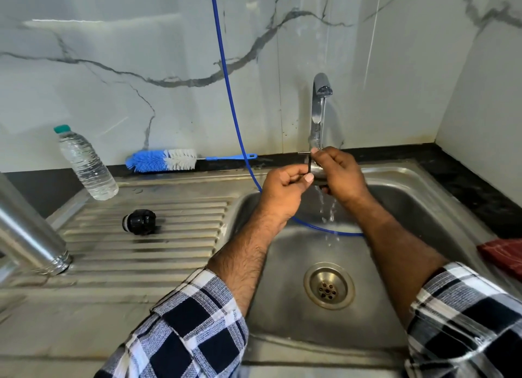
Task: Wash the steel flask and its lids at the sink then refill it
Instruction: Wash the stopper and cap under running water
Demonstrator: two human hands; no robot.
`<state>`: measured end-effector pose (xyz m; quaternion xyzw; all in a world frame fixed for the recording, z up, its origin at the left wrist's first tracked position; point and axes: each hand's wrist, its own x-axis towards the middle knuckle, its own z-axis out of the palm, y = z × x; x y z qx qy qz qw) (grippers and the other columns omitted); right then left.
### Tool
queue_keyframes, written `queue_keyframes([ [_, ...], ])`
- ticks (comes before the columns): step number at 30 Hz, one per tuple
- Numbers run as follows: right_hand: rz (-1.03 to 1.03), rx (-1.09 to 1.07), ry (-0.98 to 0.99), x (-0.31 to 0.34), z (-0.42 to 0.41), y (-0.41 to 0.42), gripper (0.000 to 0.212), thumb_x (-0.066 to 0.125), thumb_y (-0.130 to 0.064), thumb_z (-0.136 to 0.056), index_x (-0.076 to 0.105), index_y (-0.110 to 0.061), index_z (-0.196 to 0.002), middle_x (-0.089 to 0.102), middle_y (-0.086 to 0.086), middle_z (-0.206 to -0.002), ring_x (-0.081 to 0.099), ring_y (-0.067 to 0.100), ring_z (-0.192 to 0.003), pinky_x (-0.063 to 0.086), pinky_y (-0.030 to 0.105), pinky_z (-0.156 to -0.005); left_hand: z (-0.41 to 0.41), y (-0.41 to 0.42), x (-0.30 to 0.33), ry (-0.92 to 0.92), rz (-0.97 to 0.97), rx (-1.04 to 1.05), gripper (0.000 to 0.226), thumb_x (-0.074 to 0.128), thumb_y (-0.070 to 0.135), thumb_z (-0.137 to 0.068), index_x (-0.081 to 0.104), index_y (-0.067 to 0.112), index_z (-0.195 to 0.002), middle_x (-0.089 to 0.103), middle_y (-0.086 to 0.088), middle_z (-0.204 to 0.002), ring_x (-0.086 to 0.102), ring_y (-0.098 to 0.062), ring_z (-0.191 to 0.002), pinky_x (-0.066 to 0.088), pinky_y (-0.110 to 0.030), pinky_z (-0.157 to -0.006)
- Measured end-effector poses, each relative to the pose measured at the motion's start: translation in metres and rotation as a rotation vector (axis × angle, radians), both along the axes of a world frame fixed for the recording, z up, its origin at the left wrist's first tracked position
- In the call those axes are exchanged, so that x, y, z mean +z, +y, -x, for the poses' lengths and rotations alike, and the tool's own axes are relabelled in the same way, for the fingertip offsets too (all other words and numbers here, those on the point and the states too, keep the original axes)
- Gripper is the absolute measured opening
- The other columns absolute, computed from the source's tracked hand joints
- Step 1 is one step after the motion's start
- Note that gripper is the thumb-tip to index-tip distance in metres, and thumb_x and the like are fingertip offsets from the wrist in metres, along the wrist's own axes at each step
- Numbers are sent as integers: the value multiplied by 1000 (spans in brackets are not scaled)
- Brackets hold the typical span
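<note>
Nearest the camera, two checked sleeves [180, 332] reach forward over a steel sink [282, 315], whose round drain [328, 286] sits low in the basin. The bare forearms run up to the two hands, which meet under the tap. The left hand [285, 190] has its grip closed, thumb and fingers pinching the lower end of a thin black strap [309, 166]. The right hand [337, 174] has its grip curled round a small steel lid [319, 174], its fingertips also pinching the strap's upper end. Most of the lid is hidden by the fingers. Water runs from the tap [320, 101] down onto the lid and hands and falls into the basin. A blue hose [226, 75] hangs down the wall, passes behind the left hand and curves along the basin floor.

To the left, on the ribbed draining board [141, 245] of the worktop, the steel flask [31, 236] lies tilted with its open mouth down on the ribs, at the picture's left edge. A black stopper [139, 221] lies on its side on the ribs, well apart from the flask. Farther back stands a clear plastic water bottle [84, 163] with a green cap. Against the marble wall lies a blue and white bottle brush [163, 160]. At the right edge a red cloth [502, 255] rests on the sink's rim.
</note>
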<state>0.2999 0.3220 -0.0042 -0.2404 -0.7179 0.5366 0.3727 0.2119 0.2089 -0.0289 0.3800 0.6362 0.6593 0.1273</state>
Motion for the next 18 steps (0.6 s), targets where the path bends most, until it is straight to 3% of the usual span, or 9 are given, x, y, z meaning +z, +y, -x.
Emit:
queue_keyframes([
  [3, 270, 86, -71, 6, 1, -2, 37, 57, -47, -103, 67, -12, -95, 56, 2, -63, 46, 13, -46, 32, 22, -40, 0, -4, 3, 180, 16, -19, 32, 71, 16, -91, 79, 7, -121, 82, -6, -112, 77, -21, -106, 60, -41, -102],
  [6, 689, 262, -174, 13, -7, 6, 36, 52, -50, -101, 61, -15, -99, 61, 9, -70, 37, 14, -43, 25, 19, -35, 4, -9, 1, 509, 79, 44, 30, 69, 19, -93, 80, 11, -120, 82, -3, -108, 78, -17, -100, 63, -41, -94],
  [8, 771, 308, -208, 14, -14, 11, 38, 51, -50, -100, 62, -14, -97, 64, 14, -74, 36, 12, -41, 25, 17, -34, 7, -9, -1, 613, 100, 26, 25, 69, 18, -94, 82, 13, -114, 83, -2, -98, 77, -16, -89, 63, -39, -85],
  [10, 647, 241, -238, 15, -16, 9, 39, 52, -51, -100, 64, -14, -98, 64, 10, -70, 39, 13, -41, 27, 19, -34, 3, -8, -1, 518, 148, -14, 17, 73, 17, -95, 82, 14, -108, 81, 1, -94, 76, -15, -87, 63, -38, -84],
  [14, 109, -20, -300, 10, -5, -5, 40, 57, -49, -102, 74, -14, -98, 68, 9, -77, 58, 21, -54, 46, 27, -42, 2, -4, -3, 228, 157, 8, 13, 71, 15, -100, 79, 12, -91, 67, 9, -71, 55, -7, -66, 49, -27, -68],
  [16, -55, -41, -174, 2, 0, -8, 38, 58, -48, -104, 75, -14, -100, 70, 5, -79, 66, 27, -63, 57, 39, -52, 1, -4, 0, 64, 86, 40, 13, 70, 8, -101, 79, 2, -93, 71, -3, -77, 56, -12, -73, 49, -27, -73],
  [18, -352, -33, -29, -7, 2, -5, 33, 58, -45, -105, 73, -17, -98, 70, -2, -79, 70, 23, -71, 59, 36, -62, 1, -5, 5, -110, -23, 49, 13, 68, 3, -101, 78, -4, -99, 78, -18, -90, 64, -15, -81, 53, -24, -78],
])
